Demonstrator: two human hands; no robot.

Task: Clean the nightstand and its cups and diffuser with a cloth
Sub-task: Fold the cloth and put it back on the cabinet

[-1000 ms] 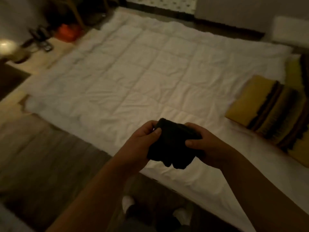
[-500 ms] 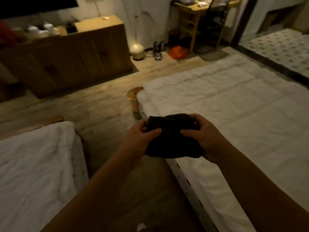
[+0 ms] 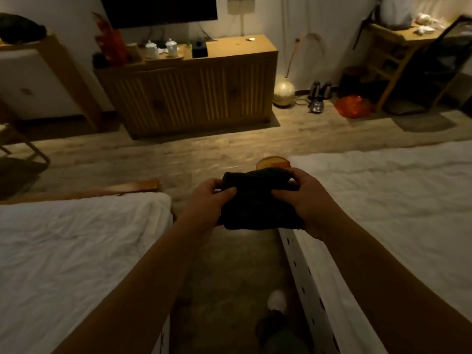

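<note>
A bed fills the left, with a second bed on the right and a strip of floor between them. Over that strip the left hand pinches the near left edge of a dark folded cloth, thumb on top. The right hand grips the cloth's right side the same way, so both are clenched on it and it hangs in the air clear of any surface. Far ahead against the wall stands a cabinet; two white lidded cups sit on its tabletop beside a small dark box, which may be the diffuser, though that is too dim to tell. Nothing looks wiped yet: judging by the distance, the cleaning has not begun, and everything remains to be done.
</note>
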